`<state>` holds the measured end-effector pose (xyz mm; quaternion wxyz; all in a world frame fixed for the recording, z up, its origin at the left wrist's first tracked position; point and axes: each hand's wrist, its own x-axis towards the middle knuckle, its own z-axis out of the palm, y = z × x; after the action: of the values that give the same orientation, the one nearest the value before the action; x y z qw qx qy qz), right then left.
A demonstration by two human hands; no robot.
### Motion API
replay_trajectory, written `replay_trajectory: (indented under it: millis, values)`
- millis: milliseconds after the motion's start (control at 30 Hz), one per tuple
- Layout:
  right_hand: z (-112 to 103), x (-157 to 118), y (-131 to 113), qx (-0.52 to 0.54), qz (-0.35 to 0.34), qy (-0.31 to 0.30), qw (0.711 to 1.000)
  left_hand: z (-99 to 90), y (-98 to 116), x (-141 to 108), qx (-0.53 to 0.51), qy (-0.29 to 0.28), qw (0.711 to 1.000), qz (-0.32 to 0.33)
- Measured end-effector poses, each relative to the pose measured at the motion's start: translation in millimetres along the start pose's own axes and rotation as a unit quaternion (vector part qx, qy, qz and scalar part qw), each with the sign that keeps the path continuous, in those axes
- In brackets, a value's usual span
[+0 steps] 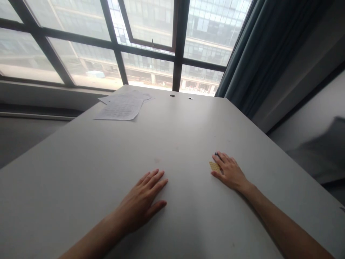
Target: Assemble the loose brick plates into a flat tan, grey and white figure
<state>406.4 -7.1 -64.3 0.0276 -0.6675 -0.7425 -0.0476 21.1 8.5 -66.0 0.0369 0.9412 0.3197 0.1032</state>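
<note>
Right, eyes on the yellow slip (214, 166), at four o'clock in my view, lying on the white bench (178, 136), partly under the right grip (230, 173). That grip is palm down, index finger beyond the slip, thumb just beside its near edge; whether it pinches anything, I can't tell from this far off. By the index finger, at one o'clock from the slip, sits a dark piece (216, 154), too hidden for me to name. Over at seven o'clock, the left grip (144, 201) rests with fingers extended and thumb spread, nothing in it that I can see. Now, handling: I'd call the slip very light, thin, fairly limp, easy to crease and apt to skate over that smooth bench. I'd take its exposed edge, the nine o'clock side, with a fingertip and thumb, no hard squeeze. The dark piece I'd judge stiffer, best held by its uncovered end. And away at ten o'clock, loose papers (118, 108) lie well apart from both grips.
</note>
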Motion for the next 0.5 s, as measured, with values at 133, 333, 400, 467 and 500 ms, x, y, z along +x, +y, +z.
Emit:
replay_trajectory:
  millis: [133, 333, 400, 467, 500]
  values:
    - [-10, 27, -62, 0.059, -0.125, -0.024, 0.99, 2.5, -1, 3, 0.007, 0.024, 0.999, -0.029]
    - [-22, 48, -168, 0.154, -0.302, 0.016, 0.941, 5.3, -18, 2, 0.023, 0.058, 0.994, -0.084]
    - [-26, 44, -169, 0.175, -0.308, 0.048, 0.934, 4.2, -25, 0, 0.022, 0.051, 0.994, -0.094]
    - [-27, 33, -141, 0.178, -0.263, 0.095, 0.943, 3.6, -29, -2, 0.021, 0.04, 0.994, -0.101]
    - [-26, 24, -118, 0.17, -0.223, 0.122, 0.952, 3.6, -31, -3, 0.021, 0.037, 0.994, -0.102]
